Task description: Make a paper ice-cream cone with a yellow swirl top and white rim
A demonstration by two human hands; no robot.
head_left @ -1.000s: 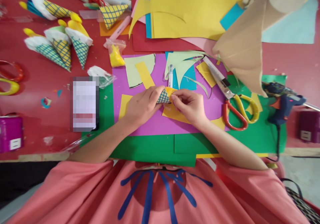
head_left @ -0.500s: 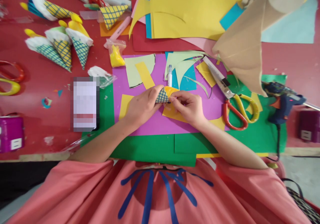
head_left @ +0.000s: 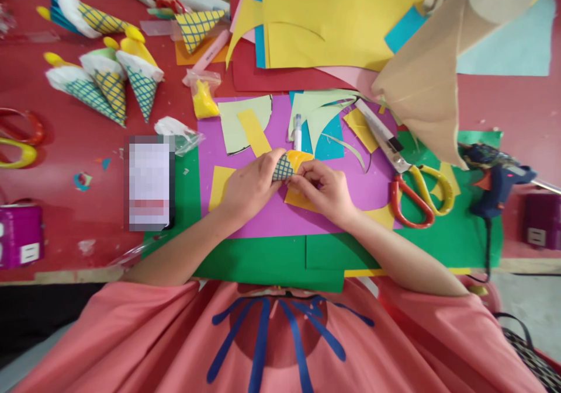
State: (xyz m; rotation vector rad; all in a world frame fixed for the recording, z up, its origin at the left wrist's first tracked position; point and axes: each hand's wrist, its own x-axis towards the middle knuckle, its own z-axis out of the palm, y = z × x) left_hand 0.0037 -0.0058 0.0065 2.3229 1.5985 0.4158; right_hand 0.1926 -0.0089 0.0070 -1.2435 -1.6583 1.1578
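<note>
Between my hands is a small paper cone (head_left: 283, 167), light green with a dark grid and a yellow paper piece (head_left: 301, 158) at its wide end. My left hand (head_left: 252, 185) is closed around the cone's body. At the cone's lower rim, the fingertips of my right hand (head_left: 328, 191) pinch its edge; exactly what lies between them is partly hidden. Beneath my hands lie yellow paper scraps (head_left: 302, 200) on a purple sheet (head_left: 263, 223). A marker pen (head_left: 298, 131) stands out just beyond the cone.
Scissors (head_left: 398, 162) with red and yellow handles lie right of my hand, and a glue gun (head_left: 493, 174) sits farther right. A phone (head_left: 149, 183) lies left. Several finished cones (head_left: 103, 83) are at upper left. Yellow sheets (head_left: 346, 19) are stacked at the back.
My right hand has shifted slightly left and down along the cone's rim. My left hand and the cone have stayed almost in place.
</note>
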